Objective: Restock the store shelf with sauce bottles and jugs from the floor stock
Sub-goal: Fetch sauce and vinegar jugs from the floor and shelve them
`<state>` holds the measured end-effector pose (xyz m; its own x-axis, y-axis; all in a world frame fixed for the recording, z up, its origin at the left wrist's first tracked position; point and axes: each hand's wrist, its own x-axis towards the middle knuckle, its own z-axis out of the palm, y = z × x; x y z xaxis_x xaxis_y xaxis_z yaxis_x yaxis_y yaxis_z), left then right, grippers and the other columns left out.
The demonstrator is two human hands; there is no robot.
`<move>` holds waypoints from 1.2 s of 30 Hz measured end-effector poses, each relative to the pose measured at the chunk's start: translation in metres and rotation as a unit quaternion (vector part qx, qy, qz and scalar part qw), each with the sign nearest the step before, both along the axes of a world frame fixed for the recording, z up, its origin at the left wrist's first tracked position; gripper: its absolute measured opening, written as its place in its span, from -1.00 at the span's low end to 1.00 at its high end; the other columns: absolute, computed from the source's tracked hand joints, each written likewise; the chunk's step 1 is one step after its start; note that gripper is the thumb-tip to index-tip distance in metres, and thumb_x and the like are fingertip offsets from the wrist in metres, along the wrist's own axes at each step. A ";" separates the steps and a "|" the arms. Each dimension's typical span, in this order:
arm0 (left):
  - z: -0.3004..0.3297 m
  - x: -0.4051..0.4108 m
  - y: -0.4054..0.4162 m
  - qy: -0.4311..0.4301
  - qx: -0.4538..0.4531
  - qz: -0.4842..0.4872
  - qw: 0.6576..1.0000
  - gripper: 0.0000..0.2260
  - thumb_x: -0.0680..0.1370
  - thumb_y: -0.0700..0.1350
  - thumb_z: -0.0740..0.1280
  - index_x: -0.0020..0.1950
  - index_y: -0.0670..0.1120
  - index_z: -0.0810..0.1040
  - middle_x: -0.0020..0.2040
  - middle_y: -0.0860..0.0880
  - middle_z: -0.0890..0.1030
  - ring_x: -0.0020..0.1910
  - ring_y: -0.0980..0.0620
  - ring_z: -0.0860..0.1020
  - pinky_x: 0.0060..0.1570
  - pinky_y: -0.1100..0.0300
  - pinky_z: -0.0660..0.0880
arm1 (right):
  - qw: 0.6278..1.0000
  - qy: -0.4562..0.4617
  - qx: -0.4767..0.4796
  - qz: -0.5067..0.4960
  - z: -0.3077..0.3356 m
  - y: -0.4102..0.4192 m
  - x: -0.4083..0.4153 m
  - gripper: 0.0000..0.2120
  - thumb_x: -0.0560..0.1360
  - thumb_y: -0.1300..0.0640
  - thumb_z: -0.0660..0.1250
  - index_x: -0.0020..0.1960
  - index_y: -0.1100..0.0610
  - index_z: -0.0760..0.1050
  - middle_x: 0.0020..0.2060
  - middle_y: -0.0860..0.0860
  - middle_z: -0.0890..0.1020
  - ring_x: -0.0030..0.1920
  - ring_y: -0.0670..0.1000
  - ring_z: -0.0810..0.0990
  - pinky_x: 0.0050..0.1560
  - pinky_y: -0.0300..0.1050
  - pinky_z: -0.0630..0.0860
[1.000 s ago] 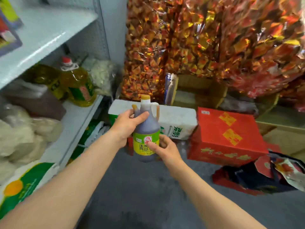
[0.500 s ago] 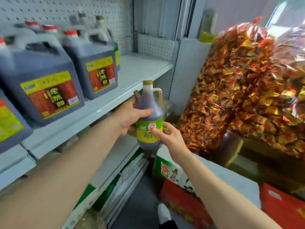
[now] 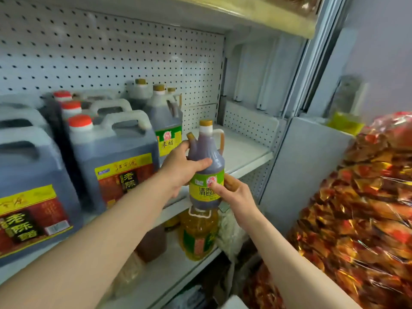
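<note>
A dark sauce bottle [image 3: 206,157] with a green-yellow label, tan cap and side handle is held upright in front of the white shelf [image 3: 245,150]. My left hand [image 3: 181,169] grips its shoulder, thumb across the front. Around the lower label my right hand [image 3: 231,192] is wrapped from the right. The bottle hangs just before the shelf's front edge, beside matching bottles [image 3: 165,121] standing on the shelf. Big dark jugs [image 3: 116,157] with red caps fill the shelf's left part.
A bare stretch of shelf lies to the right of the bottles, up to the perforated side panel [image 3: 249,123]. On the lower shelf stand a yellow oil bottle [image 3: 198,233] and a brown container [image 3: 151,244]. Large bags of gold-red wrapped sweets [image 3: 361,208] crowd the right.
Both hands have lifted the bottle from above the floor stock up to the shelf with the jugs. My view has risen with it, from the floor boxes to the shelf.
</note>
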<state>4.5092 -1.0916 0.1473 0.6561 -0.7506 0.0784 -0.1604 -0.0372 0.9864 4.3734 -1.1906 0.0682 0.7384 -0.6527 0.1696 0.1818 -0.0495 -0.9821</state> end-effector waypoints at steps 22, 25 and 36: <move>-0.002 0.132 -0.231 -0.024 0.091 0.122 0.988 -0.36 0.54 -0.09 0.44 0.53 0.10 0.18 0.37 0.04 0.43 0.30 -0.12 0.48 0.21 -0.18 0.52 | 0.996 0.035 -0.051 0.068 -0.020 -0.252 0.171 -0.27 0.27 -0.28 0.57 0.29 0.06 0.47 0.16 0.06 0.68 0.19 0.09 0.66 0.23 0.23 0.58; 0.006 0.148 -0.246 -0.019 0.125 0.126 0.984 -0.32 0.55 -0.07 0.43 0.56 0.10 0.14 0.46 0.00 0.38 0.34 -0.14 0.46 0.19 -0.18 0.53 | 0.994 0.041 -0.076 0.065 -0.021 -0.268 0.191 -0.33 0.25 -0.35 0.56 0.23 -0.05 0.50 0.15 0.02 0.69 0.17 0.04 0.67 0.23 0.19 0.58; 0.018 0.217 -0.290 -0.036 0.215 0.182 0.959 -0.29 0.51 -0.06 0.48 0.54 0.05 0.15 0.45 -0.12 0.38 0.32 -0.24 0.47 0.04 -0.20 0.61 | 0.979 0.077 -0.189 0.013 -0.025 -0.301 0.268 -0.42 0.42 -0.39 0.39 0.29 -0.07 0.58 0.07 0.04 0.66 0.06 0.03 0.64 0.11 0.09 0.62</move>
<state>4.7262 -1.3821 0.1655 0.8850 -0.4467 -0.1315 -0.1277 -0.5044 0.8540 4.6416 -1.4919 0.0430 0.7894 -0.5462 0.2803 0.0382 -0.4120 -0.9104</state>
